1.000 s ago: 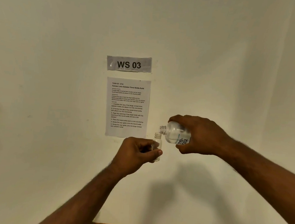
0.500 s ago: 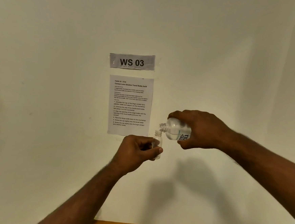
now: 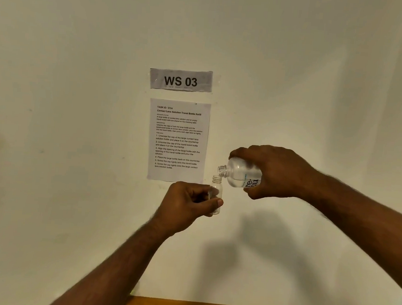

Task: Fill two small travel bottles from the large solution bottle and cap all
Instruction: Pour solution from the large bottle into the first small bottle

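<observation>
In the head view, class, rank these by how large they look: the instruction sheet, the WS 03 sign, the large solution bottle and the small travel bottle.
1. instruction sheet
2. WS 03 sign
3. large solution bottle, partly hidden by the right hand
4. small travel bottle, partly hidden by the left hand

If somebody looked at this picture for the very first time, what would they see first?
Probably the two hands held up in the middle: the right hand tips a large solution bottle on its side, its open neck just above the small travel bottle gripped by the left hand. Next, the "WS 03" sign on the wall, above a printed instruction sheet.
</observation>
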